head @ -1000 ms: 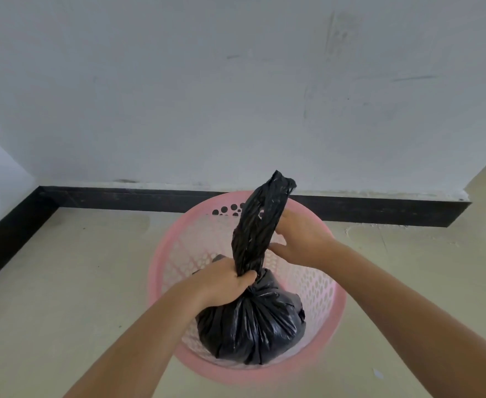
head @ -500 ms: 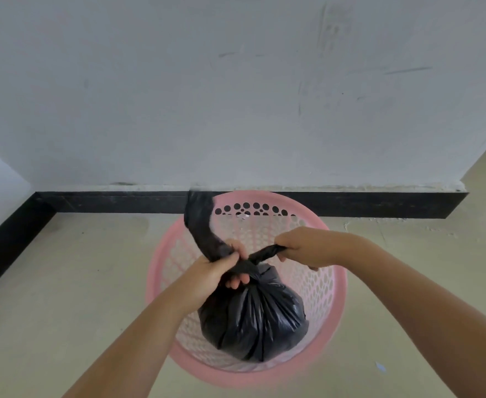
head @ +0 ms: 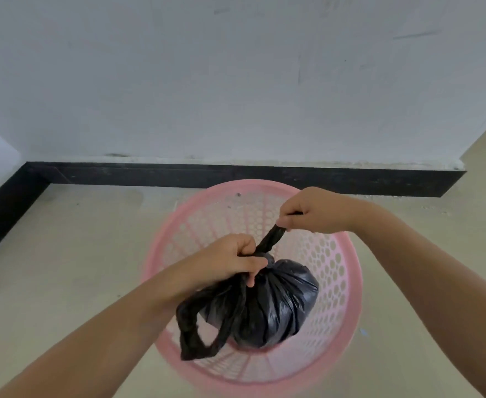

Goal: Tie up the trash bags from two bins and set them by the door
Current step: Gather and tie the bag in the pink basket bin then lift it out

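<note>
A full black trash bag (head: 279, 305) hangs inside a pink perforated bin (head: 348, 288) that stands on the floor near the wall. My left hand (head: 227, 262) grips the bag's twisted neck right above the bulge. A loose loop of the twisted top droops from that hand past my left wrist. My right hand (head: 313, 211) is closed on another strand of the neck and holds it taut, up and to the right. The bag's lower part hides the bin's bottom.
A white wall with a black baseboard (head: 236, 175) runs just behind the bin, and a second wall meets it at the left corner. Beige floor (head: 78, 268) surrounds the bin. The wall ends at the right, where floor continues.
The bag's long top, upright a second ago, was bent over to the left and now hangs as a loop below my left hand. My right hand has pulled its strand up and right.
</note>
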Motion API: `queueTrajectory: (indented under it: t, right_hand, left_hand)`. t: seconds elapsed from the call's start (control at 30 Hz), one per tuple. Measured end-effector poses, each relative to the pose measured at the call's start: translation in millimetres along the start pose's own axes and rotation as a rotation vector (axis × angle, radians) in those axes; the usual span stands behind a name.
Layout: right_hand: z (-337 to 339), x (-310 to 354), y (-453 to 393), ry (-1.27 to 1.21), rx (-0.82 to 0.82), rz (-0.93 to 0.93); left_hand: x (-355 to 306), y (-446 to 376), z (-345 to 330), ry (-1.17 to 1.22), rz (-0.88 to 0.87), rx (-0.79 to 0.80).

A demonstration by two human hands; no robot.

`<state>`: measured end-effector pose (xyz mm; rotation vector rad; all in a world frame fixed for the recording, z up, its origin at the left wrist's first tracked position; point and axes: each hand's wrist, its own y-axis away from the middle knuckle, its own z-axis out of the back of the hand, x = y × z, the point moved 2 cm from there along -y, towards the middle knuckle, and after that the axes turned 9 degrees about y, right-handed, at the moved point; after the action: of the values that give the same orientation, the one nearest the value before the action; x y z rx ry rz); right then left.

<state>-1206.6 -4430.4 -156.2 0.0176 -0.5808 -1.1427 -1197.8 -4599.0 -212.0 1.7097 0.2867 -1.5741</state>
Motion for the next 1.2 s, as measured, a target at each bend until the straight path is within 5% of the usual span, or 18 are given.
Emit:
queueTrajectory:
  t: [0.13, 0.3, 0.53, 0.7, 0.87, 1.07, 1.2]
  right_hand:
    - [1, 3, 2, 0.097, -0.168, -0.019]
    - [-2, 18, 12, 0.211, -0.404, 0.044]
    - [-29, 19, 31, 0.131, 0.005, 0.141]
    - [-39, 17, 25, 0.113, 0.066, 0.112]
    - [-14, 14, 20, 0.018, -0.429, 0.028]
    - [-24, 27, 2, 0.114, -0.419, 0.071]
    - [-23, 28, -3, 0.0, -0.567, 0.04]
  left_hand:
    - [-8, 5, 0, -0.203, 0.068, 0.072]
    - [-12, 4, 12, 0.233, 0.054, 0.007]
    - [-10, 13, 21, 0.228, -0.162, -0.258]
    - [-20, 19, 15, 0.244, -0.285, -0.359]
    - [-32, 27, 21, 0.195, -0.358, -0.363]
    - [-46, 30, 21, -0.035, -0.359, -0.367]
    - [-48, 28, 26, -0.321, -0.379, -0.68]
